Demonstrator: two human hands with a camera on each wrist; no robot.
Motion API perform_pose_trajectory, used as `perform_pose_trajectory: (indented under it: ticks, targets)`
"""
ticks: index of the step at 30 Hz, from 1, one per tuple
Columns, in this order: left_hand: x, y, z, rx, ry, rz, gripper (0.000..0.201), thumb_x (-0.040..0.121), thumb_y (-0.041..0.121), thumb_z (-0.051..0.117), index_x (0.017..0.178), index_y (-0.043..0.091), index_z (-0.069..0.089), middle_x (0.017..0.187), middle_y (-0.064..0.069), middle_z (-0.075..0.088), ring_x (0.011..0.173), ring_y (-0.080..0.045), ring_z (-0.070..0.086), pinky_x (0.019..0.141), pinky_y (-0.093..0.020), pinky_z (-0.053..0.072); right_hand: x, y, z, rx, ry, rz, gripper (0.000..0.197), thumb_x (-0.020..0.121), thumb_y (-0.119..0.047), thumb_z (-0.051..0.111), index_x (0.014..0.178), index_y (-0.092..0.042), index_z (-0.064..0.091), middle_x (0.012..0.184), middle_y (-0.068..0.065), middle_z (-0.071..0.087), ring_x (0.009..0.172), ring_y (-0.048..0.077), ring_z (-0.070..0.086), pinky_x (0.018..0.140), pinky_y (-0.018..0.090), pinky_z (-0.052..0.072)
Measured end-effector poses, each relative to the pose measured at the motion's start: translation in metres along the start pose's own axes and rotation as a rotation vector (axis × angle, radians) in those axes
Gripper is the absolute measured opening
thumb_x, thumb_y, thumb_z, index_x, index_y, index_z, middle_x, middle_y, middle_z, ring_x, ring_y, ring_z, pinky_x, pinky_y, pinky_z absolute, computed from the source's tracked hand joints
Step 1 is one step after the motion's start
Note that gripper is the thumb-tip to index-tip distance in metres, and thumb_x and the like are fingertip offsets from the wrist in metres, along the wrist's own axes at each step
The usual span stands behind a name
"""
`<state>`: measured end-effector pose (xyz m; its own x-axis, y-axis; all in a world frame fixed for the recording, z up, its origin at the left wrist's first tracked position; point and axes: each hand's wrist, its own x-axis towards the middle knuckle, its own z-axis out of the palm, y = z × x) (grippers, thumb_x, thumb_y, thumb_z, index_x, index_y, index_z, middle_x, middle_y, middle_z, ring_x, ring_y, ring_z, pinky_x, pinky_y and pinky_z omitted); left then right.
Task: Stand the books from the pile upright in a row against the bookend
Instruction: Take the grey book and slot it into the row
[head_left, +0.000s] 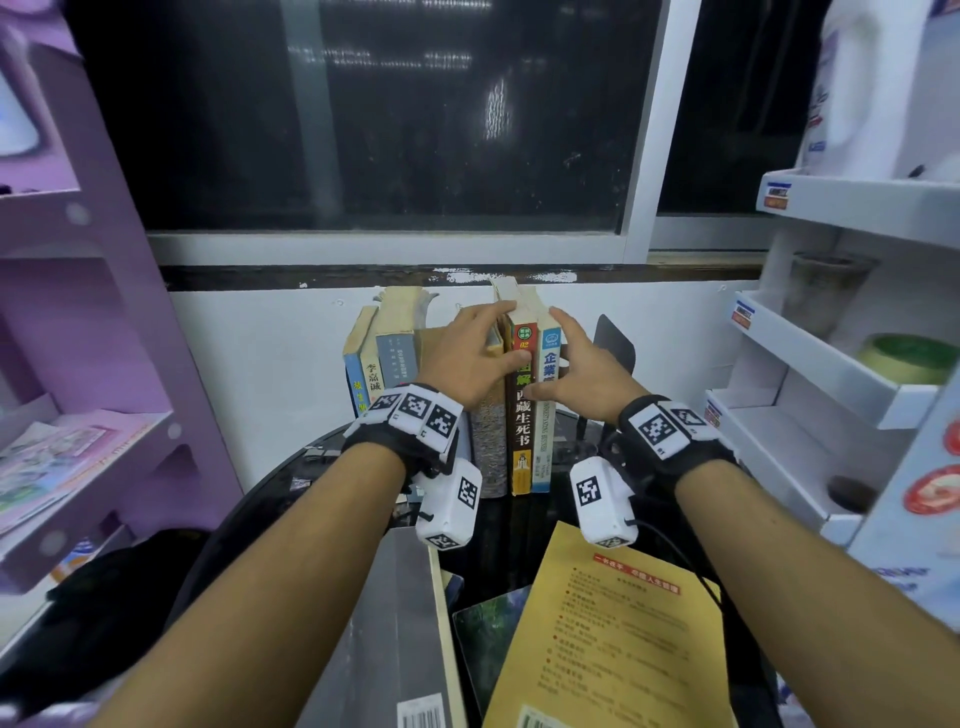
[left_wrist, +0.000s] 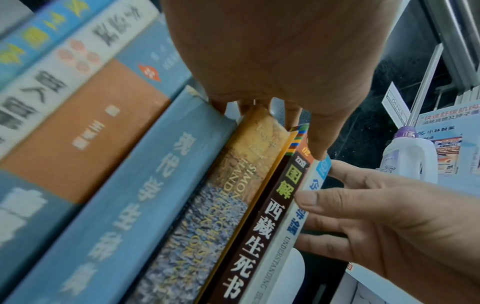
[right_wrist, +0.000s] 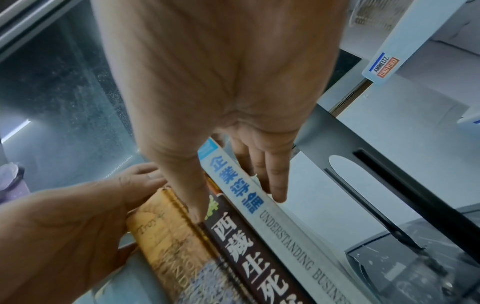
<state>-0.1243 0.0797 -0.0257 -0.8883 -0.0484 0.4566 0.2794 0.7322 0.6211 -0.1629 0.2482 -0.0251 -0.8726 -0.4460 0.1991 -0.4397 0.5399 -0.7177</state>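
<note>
Three books stand upright together on the black bench (head_left: 524, 540): a Troy paperback (head_left: 489, 441), a dark-spined Chinese volume (head_left: 521, 415) and a white "Understanding Business" (head_left: 545, 431). The left hand (head_left: 462, 358) and right hand (head_left: 582, 371) clamp this group from both sides, fingers curled over the tops. The black bookend (head_left: 618, 345) stands just right, apart. Further books lie flat nearer the person.

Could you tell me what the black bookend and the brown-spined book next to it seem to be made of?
The black bookend looks like thin sheet metal with a matte dark coating: flat, with a cut slot. The brown-spined book looks like a paperback with a glossy printed cover, its page edges yellowed.
</note>
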Motion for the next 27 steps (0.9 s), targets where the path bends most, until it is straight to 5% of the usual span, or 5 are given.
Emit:
perform_pose_trajectory:
  ticks: [6, 12, 22, 27]
  targets:
    - [-0.041, 0.011, -0.014, 0.059, 0.031, 0.032, 0.061, 0.087, 0.026, 0.067, 0.141, 0.021, 0.040, 0.146, -0.005, 0.038, 0.136, -0.020, 0.034, 0.115, -0.046, 0.028, -0.030, -0.013, 0.003, 0.046, 0.040, 0.013, 0.083, 0.078, -0.024, 0.076, 0.143, -0.030, 0.025, 0.120, 0.002, 0.064, 0.101, 0.020, 0.066, 0.093, 0.046, 0.052]
    - [-0.087, 0.014, -0.036, 0.043, 0.028, -0.013, 0.066, 0.088, 0.029, 0.066, 0.144, 0.018, 0.033, 0.147, -0.005, 0.037, 0.134, -0.018, 0.036, 0.112, -0.038, 0.031, -0.070, -0.031, 0.005, -0.043, -0.046, 0.077, 0.079, 0.087, -0.028, 0.069, 0.150, -0.019, 0.023, 0.146, 0.008, 0.044, 0.128, 0.024, 0.049, 0.104, 0.035, 0.038]
    - [-0.155, -0.022, -0.060, 0.082, -0.098, -0.286, 0.069, 0.087, 0.031, 0.068, 0.144, 0.015, 0.033, 0.146, -0.011, 0.039, 0.134, -0.027, 0.039, 0.111, -0.044, 0.034, -0.114, -0.055, 0.065, -0.207, -0.349, 0.099, 0.070, 0.090, -0.045, 0.062, 0.147, -0.018, 0.031, 0.150, 0.004, 0.040, 0.133, 0.022, 0.042, 0.099, 0.028, 0.034]
    - [-0.188, -0.041, -0.072, 0.030, -0.067, -0.392, 0.070, 0.081, 0.034, 0.072, 0.140, 0.015, 0.039, 0.137, -0.006, 0.047, 0.120, -0.023, 0.053, 0.101, -0.043, 0.046, -0.123, -0.065, 0.091, -0.218, -0.417, 0.128, 0.076, 0.088, -0.051, 0.062, 0.149, -0.020, 0.029, 0.151, 0.007, 0.038, 0.132, 0.025, 0.043, 0.106, 0.037, 0.038]
